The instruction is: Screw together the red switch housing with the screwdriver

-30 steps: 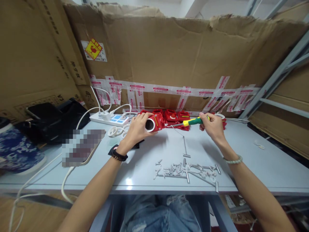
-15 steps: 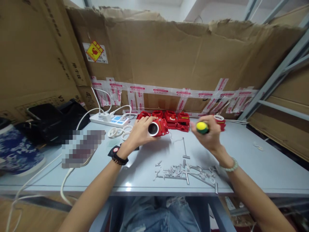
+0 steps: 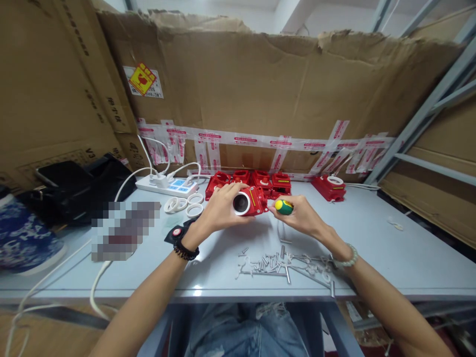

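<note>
My left hand (image 3: 219,210) is closed round a red housing (image 3: 257,202), holding it tilted above the table. A white ring (image 3: 236,210) frames the dark round opening that faces me. In my closed right hand (image 3: 305,216) is a screwdriver (image 3: 284,207) with a yellow and green handle. Its handle end points toward me, close to the right side of the housing; the tip is hidden. Below the hands lie a pile of small screws (image 3: 270,263) and several T-shaped metal rods (image 3: 310,276) with white cords.
Several red housings (image 3: 261,179) stand in a row at the back; another red housing (image 3: 327,187) sits further right. White rings (image 3: 194,210) lie left of my left hand, before a power strip (image 3: 167,186). A cardboard sheet (image 3: 238,89) closes off the table's far side.
My right hand has moved left with the screwdriver, from near the right-hand red housing to beside the held one. My left hand has shifted slightly right and toward me with its housing.
</note>
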Motion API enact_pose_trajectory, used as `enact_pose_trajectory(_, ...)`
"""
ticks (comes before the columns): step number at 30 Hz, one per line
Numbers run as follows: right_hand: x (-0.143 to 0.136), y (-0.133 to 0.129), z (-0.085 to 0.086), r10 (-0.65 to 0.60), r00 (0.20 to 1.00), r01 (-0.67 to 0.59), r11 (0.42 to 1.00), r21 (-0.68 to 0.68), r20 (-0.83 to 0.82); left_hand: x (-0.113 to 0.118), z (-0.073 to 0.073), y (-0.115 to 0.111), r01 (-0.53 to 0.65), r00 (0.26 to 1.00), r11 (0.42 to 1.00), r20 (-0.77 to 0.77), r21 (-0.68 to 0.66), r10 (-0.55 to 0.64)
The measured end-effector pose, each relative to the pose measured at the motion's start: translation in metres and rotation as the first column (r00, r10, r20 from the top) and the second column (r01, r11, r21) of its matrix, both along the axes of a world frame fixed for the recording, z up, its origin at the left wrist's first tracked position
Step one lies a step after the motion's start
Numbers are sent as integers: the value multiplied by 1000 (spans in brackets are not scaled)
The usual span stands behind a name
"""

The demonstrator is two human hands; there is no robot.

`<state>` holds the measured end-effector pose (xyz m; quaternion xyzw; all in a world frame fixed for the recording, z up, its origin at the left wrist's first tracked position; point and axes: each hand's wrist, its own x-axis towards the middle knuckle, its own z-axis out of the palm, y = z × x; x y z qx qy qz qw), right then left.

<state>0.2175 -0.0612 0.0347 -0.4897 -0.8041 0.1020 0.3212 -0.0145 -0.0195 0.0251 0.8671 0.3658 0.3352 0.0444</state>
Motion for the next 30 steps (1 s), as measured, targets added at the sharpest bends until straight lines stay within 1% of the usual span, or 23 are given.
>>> enact_pose_trajectory(3, 3, 1, 3, -51, 997, 52, 999, 7, -50, -1, 1, 0, 10, 1000, 1000, -7, -11, -10)
enact_pose_trajectory(6, 7, 3, 3, -114, 993, 114, 993, 8, -21, -1, 1, 0, 24, 1000, 999, -13, -22, -25)
enact_pose_trajectory(9, 11, 5, 1, -91, 994, 93, 995, -39, 57, -2, 0, 2, 23, 1000, 1000, 1, -20, -23)
enact_pose_trajectory(11, 13, 5, 2, -66, 995, 70, 996, -59, 69, -3, 0, 3, 25, 1000, 999, 20, -24, -24)
enact_pose_trajectory(13, 14, 3, 5, -100, 995, 100, 995, -18, 12, -3, -1, 4, 36, 999, 999, 34, -24, -35)
enact_pose_trajectory(16, 15, 1, 15, -166, 973, 180, 981, 77, -161, -2, -3, 4, 76, 997, 997, 26, -2, -76)
enact_pose_trajectory(18, 17, 0, 22, -170, 951, 202, 974, 100, -260, 0, -3, 5, 120, 993, 993, 18, 14, -120)
enact_pose_trajectory(20, 20, 0, 27, -167, 935, 211, 971, 113, -314, 4, 1, 8, 175, 985, 984, -4, 33, -175)
enact_pose_trajectory(22, 27, 1, 29, -180, 927, 235, 963, 135, -329, 10, 9, 12, 234, 970, 970, -78, 64, -229)
enact_pose_trajectory(25, 40, 4, 29, -227, 922, 285, 946, 154, -314, 28, 29, 15, 304, 922, 945, -287, 119, -260)
enact_pose_trajectory(28, 52, 7, 28, -248, 914, 314, 933, 173, -321, 53, 47, 13, 378, 832, 911, -492, 166, -256)
enact_pose_trajectory(30, 56, 8, 28, -249, 912, 319, 929, 186, -325, 71, 53, 9, 446, 768, 872, -586, 202, -257)
